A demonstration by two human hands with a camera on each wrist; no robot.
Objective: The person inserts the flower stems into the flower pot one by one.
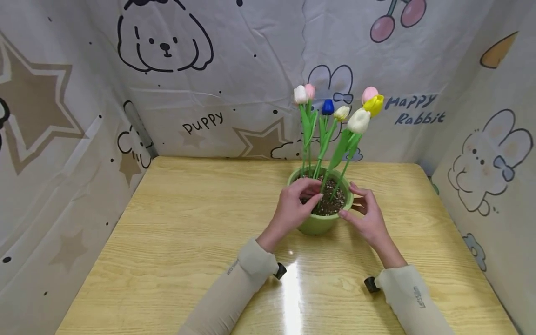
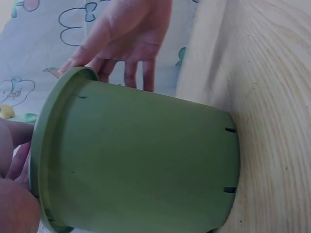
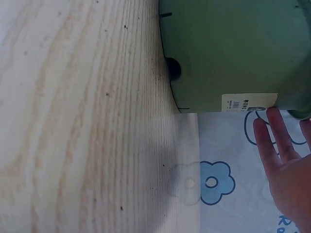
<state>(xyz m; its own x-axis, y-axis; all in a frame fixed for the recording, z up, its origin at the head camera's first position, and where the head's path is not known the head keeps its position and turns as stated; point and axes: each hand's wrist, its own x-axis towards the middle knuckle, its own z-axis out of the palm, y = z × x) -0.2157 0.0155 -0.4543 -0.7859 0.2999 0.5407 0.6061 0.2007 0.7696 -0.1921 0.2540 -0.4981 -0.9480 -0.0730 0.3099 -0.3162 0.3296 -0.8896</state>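
Note:
A green flowerpot (image 1: 317,225) holds dark soil (image 1: 324,209) and several tulips. My left hand (image 1: 295,202) reaches over the near left rim, its thumb and fingers pinching a tulip stem (image 1: 331,170) low down by the soil. The fingertips partly hide the stem there. At the pot's right side, my right hand (image 1: 368,216) rests its spread thumb and fingers on the rim and outer wall. The right wrist view shows its fairly straight fingers (image 3: 266,145) touching the pot near a paper label (image 3: 249,102). White, pink, blue and yellow tulip heads stand above, including a large white tulip (image 1: 358,121).
The pot stands on a light wooden table (image 1: 201,209), towards its far right part. Printed cloth (image 1: 251,93) with cartoon animals and stars hangs behind the table and along both sides. A bright light reflection lies on the near tabletop.

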